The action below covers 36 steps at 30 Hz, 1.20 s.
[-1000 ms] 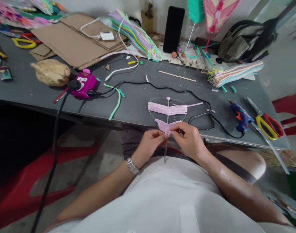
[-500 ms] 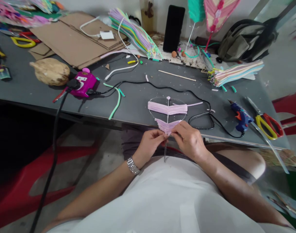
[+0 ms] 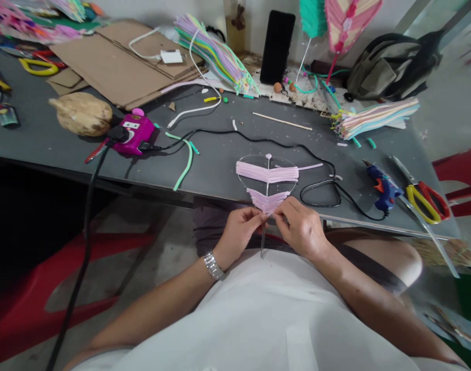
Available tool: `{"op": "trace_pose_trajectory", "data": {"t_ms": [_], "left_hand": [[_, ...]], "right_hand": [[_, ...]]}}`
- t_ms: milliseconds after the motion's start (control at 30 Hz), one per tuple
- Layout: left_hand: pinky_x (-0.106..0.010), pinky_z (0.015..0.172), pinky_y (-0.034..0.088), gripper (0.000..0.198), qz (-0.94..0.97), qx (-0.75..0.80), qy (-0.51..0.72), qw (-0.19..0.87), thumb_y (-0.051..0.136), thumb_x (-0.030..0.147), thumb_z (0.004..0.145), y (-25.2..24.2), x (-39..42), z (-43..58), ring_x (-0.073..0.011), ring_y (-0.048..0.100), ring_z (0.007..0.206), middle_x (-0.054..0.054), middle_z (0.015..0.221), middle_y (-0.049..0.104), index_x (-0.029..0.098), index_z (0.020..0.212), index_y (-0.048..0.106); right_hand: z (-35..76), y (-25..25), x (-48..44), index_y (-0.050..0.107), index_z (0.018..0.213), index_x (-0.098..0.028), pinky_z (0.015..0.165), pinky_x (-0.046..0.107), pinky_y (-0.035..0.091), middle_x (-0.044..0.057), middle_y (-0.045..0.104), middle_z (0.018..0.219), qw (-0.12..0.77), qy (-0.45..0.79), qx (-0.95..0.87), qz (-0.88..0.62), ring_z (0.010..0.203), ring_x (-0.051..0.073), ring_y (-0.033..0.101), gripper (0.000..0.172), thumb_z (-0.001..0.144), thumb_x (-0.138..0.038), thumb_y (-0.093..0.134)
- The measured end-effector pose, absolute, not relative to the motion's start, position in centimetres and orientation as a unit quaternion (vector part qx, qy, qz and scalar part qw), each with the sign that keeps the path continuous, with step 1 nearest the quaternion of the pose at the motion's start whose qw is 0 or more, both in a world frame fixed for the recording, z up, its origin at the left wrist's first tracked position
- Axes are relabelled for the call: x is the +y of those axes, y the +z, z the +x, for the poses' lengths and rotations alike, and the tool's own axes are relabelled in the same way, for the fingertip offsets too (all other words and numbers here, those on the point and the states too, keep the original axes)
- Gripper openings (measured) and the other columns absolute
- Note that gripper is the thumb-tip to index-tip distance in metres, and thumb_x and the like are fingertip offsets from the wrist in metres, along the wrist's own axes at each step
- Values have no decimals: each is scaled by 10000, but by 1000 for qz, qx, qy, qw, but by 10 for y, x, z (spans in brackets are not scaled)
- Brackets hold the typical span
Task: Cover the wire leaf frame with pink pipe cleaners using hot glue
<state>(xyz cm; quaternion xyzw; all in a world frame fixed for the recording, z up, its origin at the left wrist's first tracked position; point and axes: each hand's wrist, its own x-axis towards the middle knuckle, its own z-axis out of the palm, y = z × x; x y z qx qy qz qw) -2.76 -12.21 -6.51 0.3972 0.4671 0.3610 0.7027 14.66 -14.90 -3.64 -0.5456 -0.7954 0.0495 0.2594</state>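
A leaf-shaped wire frame (image 3: pixel 267 189) lies over the table's front edge, its stem pointing toward my body. Pale pink pipe cleaners (image 3: pixel 267 173) run across its upper part in a band, and a second pink group (image 3: pixel 268 200) fills its lower tip in a V. With fingers closed, my left hand (image 3: pixel 241 229) pinches the frame's lower tip by the stem. My right hand (image 3: pixel 300 226) is closed too, its thumb and forefinger pinching the lower right end of the pink pipe cleaners. The exact grip under the fingertips is hidden.
To the right lie a blue glue gun (image 3: pixel 384 185) and scissors (image 3: pixel 424 198). Its black cord (image 3: pixel 258 138) crosses the table to a magenta power socket (image 3: pixel 135 134). Pipe cleaner bundles (image 3: pixel 220 56), cardboard (image 3: pixel 115 64) and an upright phone (image 3: pixel 277 47) stand or lie farther back.
My right hand has shifted very slightly at the lower tip, uncovering a little more of the pink pipe cleaners. Both hands keep their pinch.
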Motion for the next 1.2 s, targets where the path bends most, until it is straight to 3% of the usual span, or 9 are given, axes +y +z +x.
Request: {"op": "trace_pose_trajectory", "data": {"t_ms": [300,533,733,1100,1200], "left_hand": [[-248,558,401,287,404,471,368,693,777,405,713,-62,-121,-27,-108,496,536,3,584,637,162,623,654],[-242,562,406,316,421,471,371,681,770,432,735,-57,-122,-28,-104,496,543,6,588,624,152,632,669],[-243,564,412,324,426,466,375,679,775,438,743,-59,-122,-28,-107,500,542,5,585,622,146,645,674],[-239,559,377,320,429,461,369,683,751,413,739,-54,-121,-26,-101,471,537,21,549,561,155,596,626],[-240,565,387,294,430,466,367,680,748,393,742,-54,-121,-26,-104,483,541,15,558,580,150,611,645]], "right_hand": [[149,-32,-148,612,824,-198,614,275,395,45,632,825,261,84,-794,-542,724,167,594,168,957,-129,535],[151,-19,-135,702,945,-171,759,321,488,92,672,921,286,86,-802,-517,868,216,635,238,921,-58,494],[141,-21,-132,726,927,-177,809,380,468,111,674,954,238,79,-821,-514,915,252,602,267,890,-48,495],[135,-15,-132,699,970,-191,822,356,499,83,661,953,273,218,-794,-498,906,224,623,285,873,-18,494],[136,-16,-131,698,1000,-172,838,374,503,102,664,980,285,192,-791,-507,933,239,624,284,866,-24,497]]}}
